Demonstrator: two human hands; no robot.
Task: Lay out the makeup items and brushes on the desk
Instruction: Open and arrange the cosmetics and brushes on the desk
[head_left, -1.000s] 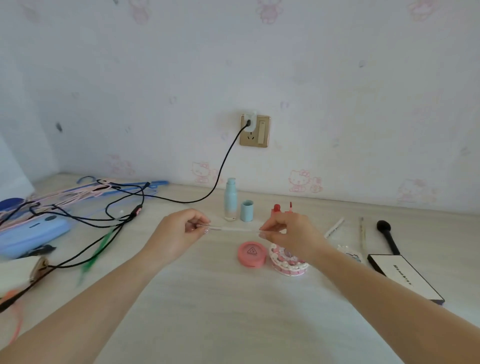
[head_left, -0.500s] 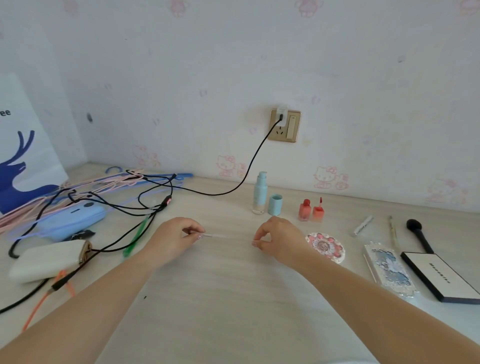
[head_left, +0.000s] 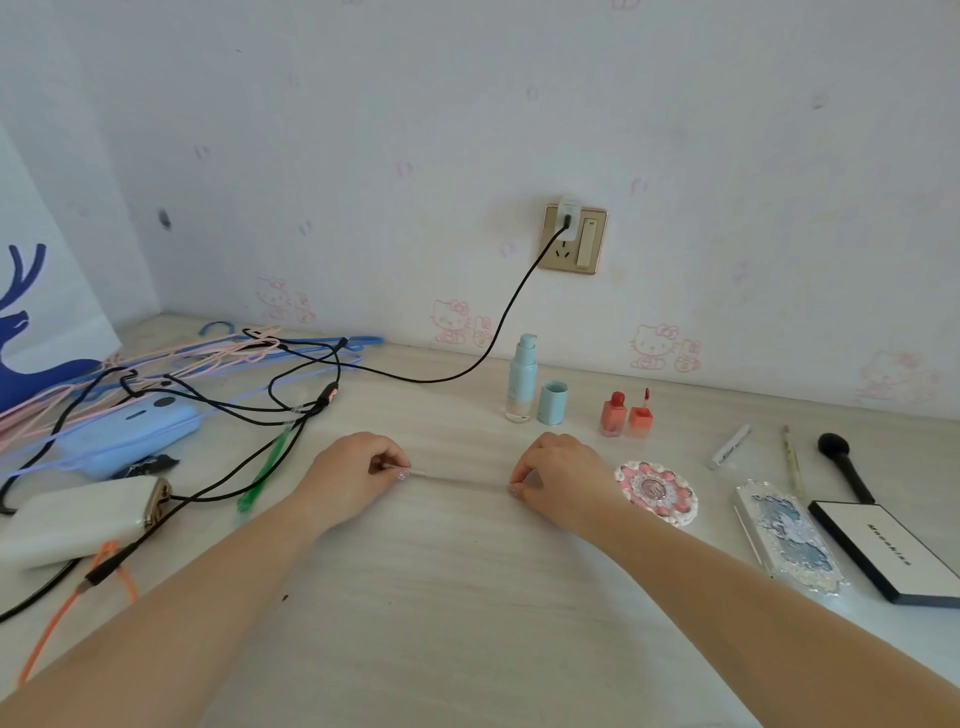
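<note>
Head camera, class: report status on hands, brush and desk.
Left hand and right hand each pinch one end of thin brush, low over desk. Cables left, compact right; neither blocking.

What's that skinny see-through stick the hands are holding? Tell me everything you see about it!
The thin, pale, nearly see-through stick looks like clear plastic and blends into the light wood-grain desk. It lies flat and level, low on or just above the desk; contact is unclear. The left hand pinches its left end, the right hand its right end. Fingers hide both tips, so its kind cannot be told.
</note>
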